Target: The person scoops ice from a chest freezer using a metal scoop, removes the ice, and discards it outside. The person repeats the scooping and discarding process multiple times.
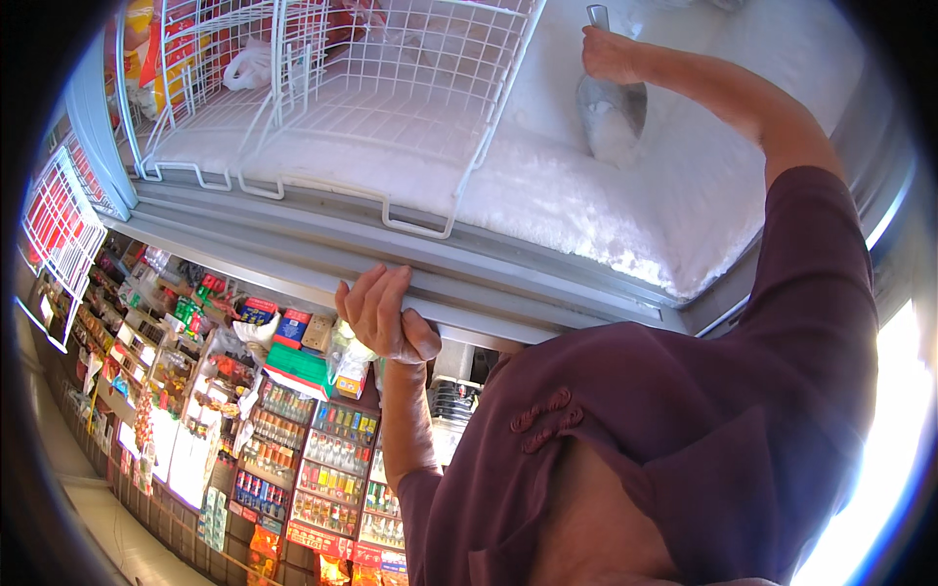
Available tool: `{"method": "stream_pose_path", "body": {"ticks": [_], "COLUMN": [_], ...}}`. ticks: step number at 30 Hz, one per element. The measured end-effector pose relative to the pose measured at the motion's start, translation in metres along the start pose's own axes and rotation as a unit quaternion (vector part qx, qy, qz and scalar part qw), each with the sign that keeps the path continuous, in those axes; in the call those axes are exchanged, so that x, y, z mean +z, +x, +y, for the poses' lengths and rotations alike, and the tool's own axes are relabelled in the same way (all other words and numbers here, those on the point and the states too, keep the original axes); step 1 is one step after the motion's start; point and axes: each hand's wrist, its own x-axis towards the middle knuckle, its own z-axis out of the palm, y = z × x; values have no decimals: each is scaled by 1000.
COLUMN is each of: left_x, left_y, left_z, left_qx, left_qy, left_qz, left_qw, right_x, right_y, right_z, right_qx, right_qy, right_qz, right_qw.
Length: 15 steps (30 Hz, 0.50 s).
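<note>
My right hand [611, 56] is closed round the handle of a metal scoop [635, 105] inside a chest freezer. The handle's end sticks out beyond my fist, and the blade points back toward me against thick white frost [547, 200]. Some loose frost lies on the blade. My left hand [386, 317] grips the near rim [459, 293] of the freezer, with the fingers curled over the metal edge.
White wire baskets [420, 78] hang in the freezer's left part, with a white plastic bag [248, 66] and coloured packages. Another wire basket [63, 220] is outside at far left. Shelves of bottles [337, 449] and stacked boxes [298, 366] stand beyond the near rim.
</note>
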Motion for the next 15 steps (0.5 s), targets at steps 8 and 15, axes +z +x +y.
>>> {"method": "stream_pose_path", "body": {"ticks": [8, 15], "left_x": [0, 0], "left_y": [1, 3], "left_z": [1, 0], "left_qx": [-1, -1], "left_qy": [1, 7], "left_qz": [-12, -8], "left_qw": [1000, 1000], "right_x": [46, 81], "right_y": [-19, -32], "right_z": [-11, -6], "right_qx": [24, 141], "right_qy": [50, 188], "right_qz": [15, 29], "right_qw": [998, 972]}}
